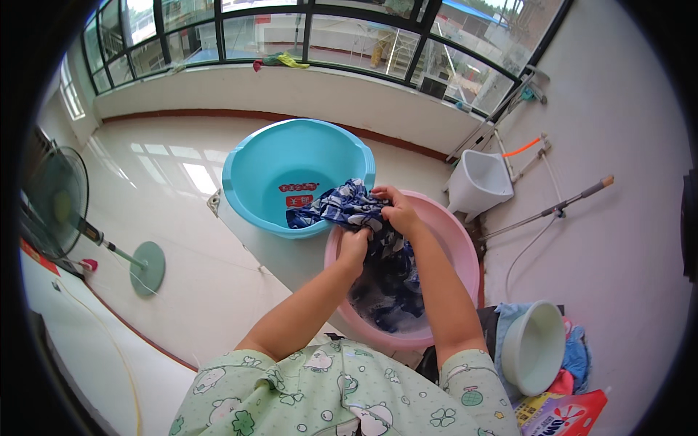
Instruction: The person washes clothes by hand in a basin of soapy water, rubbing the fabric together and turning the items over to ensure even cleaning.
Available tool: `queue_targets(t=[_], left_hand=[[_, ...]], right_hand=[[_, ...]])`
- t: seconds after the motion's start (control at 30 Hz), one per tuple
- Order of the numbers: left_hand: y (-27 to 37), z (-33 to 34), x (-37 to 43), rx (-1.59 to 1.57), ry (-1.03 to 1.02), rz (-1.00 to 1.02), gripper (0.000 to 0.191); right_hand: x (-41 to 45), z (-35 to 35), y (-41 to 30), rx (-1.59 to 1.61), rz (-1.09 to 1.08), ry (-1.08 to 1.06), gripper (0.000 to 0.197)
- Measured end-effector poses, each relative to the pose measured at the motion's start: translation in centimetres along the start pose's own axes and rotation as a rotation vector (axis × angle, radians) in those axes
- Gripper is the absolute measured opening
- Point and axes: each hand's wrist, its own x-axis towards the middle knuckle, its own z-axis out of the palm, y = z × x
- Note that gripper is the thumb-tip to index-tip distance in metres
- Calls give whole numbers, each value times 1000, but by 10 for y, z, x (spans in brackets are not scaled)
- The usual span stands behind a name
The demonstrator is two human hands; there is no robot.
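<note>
A wet blue-and-white patterned cloth (pixel 349 204) is bunched between my hands. My left hand (pixel 354 248) grips its lower edge, while my right hand (pixel 399 211) holds it from the right with bent fingers. One end of the cloth hangs over the rim into a blue plastic basin (pixel 272 147), whose floor bears red writing. The other end drops into a pink plastic basin (pixel 461 250) in front of me. Dark, sudsy water (pixel 381 305) with more dark fabric in it fills the lower part of that pink basin. The fingertips of my left hand are partly hidden by the cloth.
A standing fan (pixel 147 267) is at the left. Along the right wall are a white mop sink (pixel 480 180) and a long-handled pole (pixel 540 212). Lower right, a pale basin (pixel 534 349) leans by piled clothes (pixel 578 354) and a detergent bag (pixel 567 411).
</note>
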Motion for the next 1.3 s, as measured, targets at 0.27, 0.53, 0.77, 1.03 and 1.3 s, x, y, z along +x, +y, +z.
queue_targets(t=[0.27, 0.53, 0.77, 1.03, 1.3], left_hand=[[-28, -4, 7, -141, -46, -85, 32], [-16, -3, 2, -40, 257, -357, 45], [-25, -9, 3, -203, 192, -224, 36], [-35, -7, 4, -103, 167, -278, 35], [-64, -3, 21, 50, 267, -137, 44]], right_hand=[[29, 26, -17, -140, 135, -139, 51], [4, 34, -2, -418, -5, 218, 67], [-63, 26, 20, -543, 150, 270, 40], [-86, 70, 45, -630, 220, 216, 37], [-80, 29, 61, -415, 164, 309, 33]])
